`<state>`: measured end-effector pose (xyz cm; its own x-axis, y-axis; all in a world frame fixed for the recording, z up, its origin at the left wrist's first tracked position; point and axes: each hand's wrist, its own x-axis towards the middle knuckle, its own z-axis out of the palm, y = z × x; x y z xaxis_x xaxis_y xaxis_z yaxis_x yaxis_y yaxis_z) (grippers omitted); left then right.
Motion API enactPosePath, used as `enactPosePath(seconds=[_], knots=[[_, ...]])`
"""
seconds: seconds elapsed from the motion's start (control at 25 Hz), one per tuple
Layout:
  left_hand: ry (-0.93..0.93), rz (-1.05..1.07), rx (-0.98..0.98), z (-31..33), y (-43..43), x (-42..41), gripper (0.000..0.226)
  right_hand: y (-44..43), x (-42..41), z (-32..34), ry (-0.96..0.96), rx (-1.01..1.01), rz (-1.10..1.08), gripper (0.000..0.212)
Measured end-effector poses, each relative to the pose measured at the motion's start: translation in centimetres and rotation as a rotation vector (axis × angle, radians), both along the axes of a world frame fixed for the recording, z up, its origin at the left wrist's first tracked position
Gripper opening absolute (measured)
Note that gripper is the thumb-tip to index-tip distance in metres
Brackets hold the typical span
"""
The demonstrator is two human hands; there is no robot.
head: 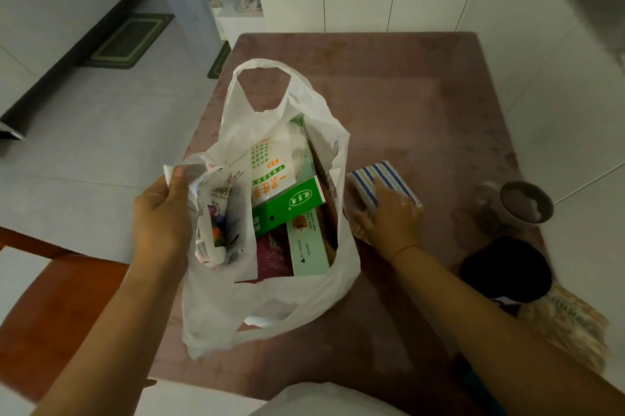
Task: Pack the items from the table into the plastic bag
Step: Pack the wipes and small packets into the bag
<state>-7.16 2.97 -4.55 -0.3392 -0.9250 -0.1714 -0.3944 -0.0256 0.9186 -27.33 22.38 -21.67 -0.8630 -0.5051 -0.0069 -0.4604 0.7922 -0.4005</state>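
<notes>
A white plastic bag (314,131) stands open in the middle of the mauve table (422,104). Inside it lie a green box (291,204), a white packet with green and orange print (267,165), a pale green carton (309,250) and a dark red pack (274,258). My left hand (162,212) pinches the bag's near-left handle and holds the mouth apart. My right hand (389,216) is closed over a blue-and-white striped pack (389,179) lying on the table just right of the bag.
A grey mug (526,202) stands near the table's right edge. In front of it sit a black round object (504,270) and a beige printed packet (571,321). A brown wooden seat (50,297) is at the lower left. White cabinets stand behind the table.
</notes>
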Motion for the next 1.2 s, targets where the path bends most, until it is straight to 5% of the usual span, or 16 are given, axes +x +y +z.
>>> enactPosePath(seconds=[0.16, 0.24, 0.36, 0.56, 0.64, 0.76, 1.0, 1.08, 1.2], knots=[[0.005, 0.002, 0.016, 0.0, 0.2, -0.1, 0.034, 0.0, -5.7, 1.5, -0.275, -0.012, -0.322, 0.081], [0.005, 0.007, 0.022, 0.1, 0.2, -0.1, 0.033, -0.5, -6.0, 1.5, -0.401, 0.016, -0.297, 0.08], [-0.003, 0.022, 0.021, 0.2, 0.1, -0.1, 0.033, -1.4, -5.7, 1.9, -0.34, -0.017, -0.255, 0.066], [-0.005, 0.015, 0.029, 0.1, 0.1, -0.2, 0.031, 0.6, -6.2, 3.5, -0.539, -0.436, -0.623, 0.062], [-0.013, 0.025, 0.032, 0.0, 0.2, -0.4, 0.031, 1.6, -4.4, 2.2, -0.665, -0.386, -0.727, 0.067], [-0.002, 0.025, 0.019, -0.1, 0.2, -0.3, 0.031, 1.3, -1.1, 0.3, -0.612, -0.246, -0.826, 0.069], [0.052, 0.022, 0.034, 0.4, 0.3, 0.0, 0.028, 0.6, -1.8, 0.9, -0.885, -0.615, -0.841, 0.073], [0.072, 0.023, 0.047, 0.5, 0.1, 0.4, 0.025, 0.6, -2.1, 3.2, -0.84, -0.752, -0.838, 0.075], [0.106, 0.025, 0.05, 0.3, -0.5, 0.8, 0.031, 0.4, -3.6, 10.8, -0.5, -0.991, -0.731, 0.065]])
